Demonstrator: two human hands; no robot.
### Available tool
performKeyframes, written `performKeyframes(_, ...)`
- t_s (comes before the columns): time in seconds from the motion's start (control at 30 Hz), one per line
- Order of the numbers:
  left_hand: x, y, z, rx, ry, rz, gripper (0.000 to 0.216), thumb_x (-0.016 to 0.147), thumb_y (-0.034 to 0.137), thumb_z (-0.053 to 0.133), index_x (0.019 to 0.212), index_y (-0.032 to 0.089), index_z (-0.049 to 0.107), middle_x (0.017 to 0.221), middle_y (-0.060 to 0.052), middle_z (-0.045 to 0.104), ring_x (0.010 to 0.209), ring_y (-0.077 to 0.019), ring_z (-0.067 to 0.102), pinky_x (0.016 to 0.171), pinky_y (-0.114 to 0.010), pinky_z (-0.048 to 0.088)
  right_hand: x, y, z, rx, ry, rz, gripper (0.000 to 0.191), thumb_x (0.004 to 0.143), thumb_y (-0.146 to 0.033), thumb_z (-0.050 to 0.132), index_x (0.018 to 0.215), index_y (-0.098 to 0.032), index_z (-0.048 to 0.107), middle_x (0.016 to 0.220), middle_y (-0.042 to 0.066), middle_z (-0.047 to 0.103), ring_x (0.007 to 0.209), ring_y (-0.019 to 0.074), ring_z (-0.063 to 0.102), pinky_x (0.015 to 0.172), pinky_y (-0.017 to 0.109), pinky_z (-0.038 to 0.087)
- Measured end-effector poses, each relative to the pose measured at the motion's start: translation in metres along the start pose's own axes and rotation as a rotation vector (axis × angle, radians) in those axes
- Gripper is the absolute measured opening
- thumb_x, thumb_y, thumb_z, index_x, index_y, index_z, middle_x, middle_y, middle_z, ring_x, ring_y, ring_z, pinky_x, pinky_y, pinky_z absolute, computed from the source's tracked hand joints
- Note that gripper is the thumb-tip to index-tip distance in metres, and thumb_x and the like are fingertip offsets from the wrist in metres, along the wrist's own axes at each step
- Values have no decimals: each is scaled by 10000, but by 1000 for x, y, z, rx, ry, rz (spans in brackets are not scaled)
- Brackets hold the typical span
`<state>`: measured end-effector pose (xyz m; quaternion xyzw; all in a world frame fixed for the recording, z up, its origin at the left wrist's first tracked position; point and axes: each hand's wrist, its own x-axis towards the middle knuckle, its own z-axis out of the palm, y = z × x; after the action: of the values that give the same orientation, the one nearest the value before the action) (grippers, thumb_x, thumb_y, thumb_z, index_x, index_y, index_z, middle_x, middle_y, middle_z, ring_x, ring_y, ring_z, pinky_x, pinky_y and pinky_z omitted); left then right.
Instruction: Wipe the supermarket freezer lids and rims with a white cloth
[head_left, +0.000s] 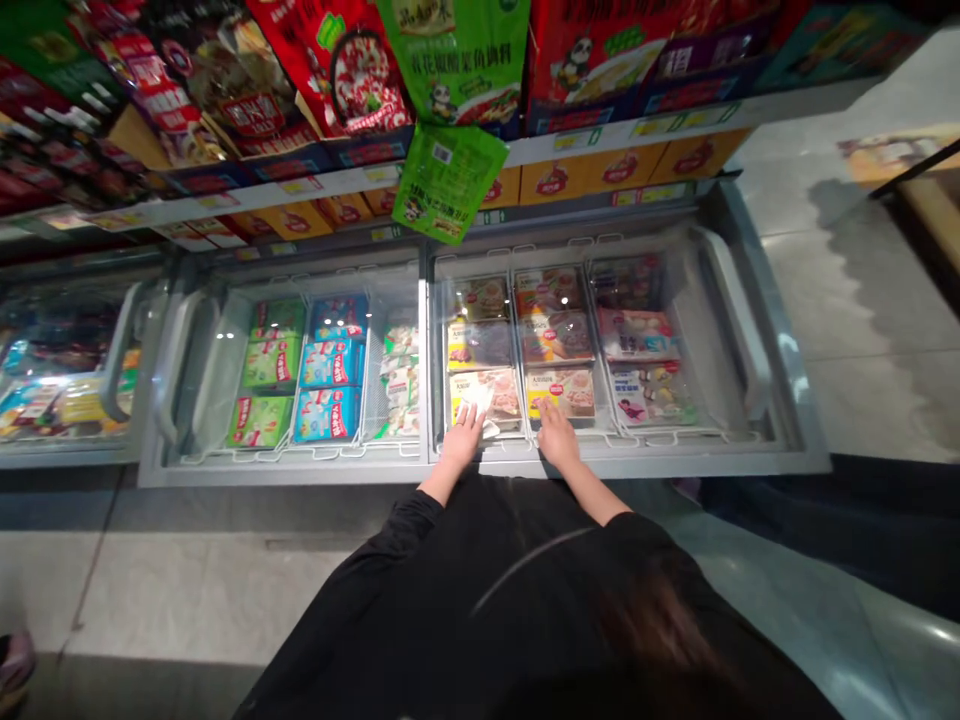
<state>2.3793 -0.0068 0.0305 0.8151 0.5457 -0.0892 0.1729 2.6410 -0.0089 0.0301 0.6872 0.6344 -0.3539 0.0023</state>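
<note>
I stand at an open chest freezer (750,470) full of boxed frozen food. My left hand (465,432) reaches in at the front edge, fingers stretched out over a pale box (499,388) in the nearest row, with a white scrap under the fingertips. My right hand (556,432) lies flat beside it, fingers extended onto an orange-and-yellow box (574,388). Neither hand grips anything that I can see. Both sleeves are black.
Left freezer section holds green boxes (268,362), blue boxes (330,362) and white packs (401,380). Another freezer (67,370) stands far left. A shelf above carries hanging bags; a green bag (448,180) dangles over the freezer. Tiled floor lies to the right.
</note>
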Motion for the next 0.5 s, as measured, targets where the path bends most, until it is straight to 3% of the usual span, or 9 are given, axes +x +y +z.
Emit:
performKeyframes(0.07,-4,-18,-5,22,38,57,418,1012,413,693,1359,189,628,1367,-105,651,1156,-253,685,979,-484,607,2,-20,8,-1,-27,-32,771,888,-112,470,1647,-225,396,1784,1,259,1647,238,189,1363,358,131)
performKeyframes(0.2,3,-53,-17,58,91,106,411,1013,397,692,1361,188,627,1370,-109,652,1163,-255,684,977,-476,608,2,-42,13,-3,-50,-41,791,882,-97,462,1649,-278,392,1766,-35,304,1656,224,172,1369,396,152)
performKeyframes(0.5,81,-83,-38,50,164,2,405,1016,394,687,1357,183,630,1369,-115,653,1157,-251,686,979,-472,608,-4,-43,4,-18,-104,-30,797,892,-102,423,1669,-270,364,1765,-40,295,1666,228,145,1366,390,185)
